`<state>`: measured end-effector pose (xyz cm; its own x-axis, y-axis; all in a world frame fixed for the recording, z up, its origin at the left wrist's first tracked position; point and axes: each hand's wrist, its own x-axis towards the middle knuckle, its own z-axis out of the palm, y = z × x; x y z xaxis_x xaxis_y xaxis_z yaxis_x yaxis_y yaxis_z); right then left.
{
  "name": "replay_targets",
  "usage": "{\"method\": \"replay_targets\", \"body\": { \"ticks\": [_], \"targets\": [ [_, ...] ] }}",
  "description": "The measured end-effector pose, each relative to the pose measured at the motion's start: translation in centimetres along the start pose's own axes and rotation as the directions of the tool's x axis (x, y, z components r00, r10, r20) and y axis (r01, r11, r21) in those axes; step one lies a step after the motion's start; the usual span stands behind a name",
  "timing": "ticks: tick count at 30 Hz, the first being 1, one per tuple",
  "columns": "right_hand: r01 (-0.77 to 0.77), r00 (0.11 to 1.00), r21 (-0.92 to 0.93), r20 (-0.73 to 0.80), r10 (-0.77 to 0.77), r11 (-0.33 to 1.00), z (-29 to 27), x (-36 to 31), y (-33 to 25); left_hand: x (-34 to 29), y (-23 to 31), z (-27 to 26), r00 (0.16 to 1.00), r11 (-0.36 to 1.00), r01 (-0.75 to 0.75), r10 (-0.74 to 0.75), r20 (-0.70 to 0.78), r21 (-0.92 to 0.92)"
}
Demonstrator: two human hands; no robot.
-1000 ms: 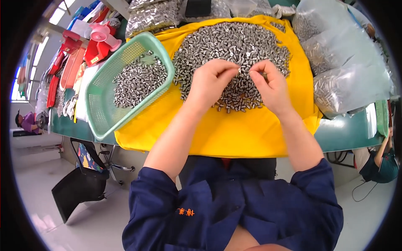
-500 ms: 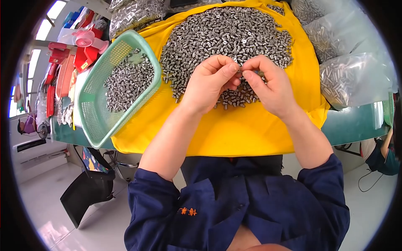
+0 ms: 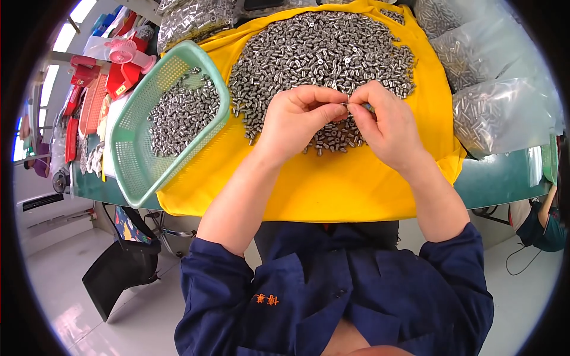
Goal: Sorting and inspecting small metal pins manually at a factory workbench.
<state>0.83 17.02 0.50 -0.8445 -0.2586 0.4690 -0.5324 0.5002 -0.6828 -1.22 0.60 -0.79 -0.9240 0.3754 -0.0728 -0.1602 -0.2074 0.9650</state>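
My left hand (image 3: 298, 118) and my right hand (image 3: 386, 121) meet fingertip to fingertip over the near edge of a wide heap of small metal cylinders (image 3: 314, 53). Both are closed in a pinch around a small metal part (image 3: 346, 104), mostly covered by the fingers. The heap lies on a yellow cloth (image 3: 332, 190). To the left of my left hand stands a long green plastic basket (image 3: 136, 172), tilted in view, with many similar metal cylinders (image 3: 184, 113) inside it.
Clear plastic bags of metal parts (image 3: 493, 115) line the right side, and another bag (image 3: 196, 24) lies at the back left. Red bins (image 3: 122, 77) and a pink fan (image 3: 123, 52) stand left of the basket. A black chair (image 3: 122, 270) is on the floor. Part of another person (image 3: 540, 219) shows at far right.
My fingertips have shifted slightly to the right. The left fingers now reach straighter toward the right hand. The heap and basket look the same.
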Motion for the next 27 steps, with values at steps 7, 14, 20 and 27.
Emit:
{"method": "replay_targets", "body": {
  "ticks": [7, 14, 20, 27],
  "targets": [
    [-0.070, 0.997, 0.046, 0.025, 0.069, 0.996, -0.1, -0.1, -0.1, 0.0, -0.3, 0.0, 0.997, 0.996, -0.074, 0.074, -0.005, 0.056],
    [-0.214, 0.976, 0.155, 0.063, 0.206, 0.964, -0.2, 0.0, -0.8, 0.0, -0.3, 0.0, 0.964, 0.942, -0.256, 0.265, -0.013, 0.218],
    [-0.175, 0.984, 0.143, 0.059, 0.168, 0.974, -0.1, 0.1, -1.1, -0.3, 0.2, -0.1, 0.986, 0.974, -0.165, 0.168, -0.007, 0.154],
    [-0.084, 0.994, 0.133, -0.054, 0.092, 0.988, -1.7, 0.1, -0.5, 0.0, 0.1, -0.6, 0.999, 0.995, -0.011, 0.005, -0.051, -0.100]
  ]
}}
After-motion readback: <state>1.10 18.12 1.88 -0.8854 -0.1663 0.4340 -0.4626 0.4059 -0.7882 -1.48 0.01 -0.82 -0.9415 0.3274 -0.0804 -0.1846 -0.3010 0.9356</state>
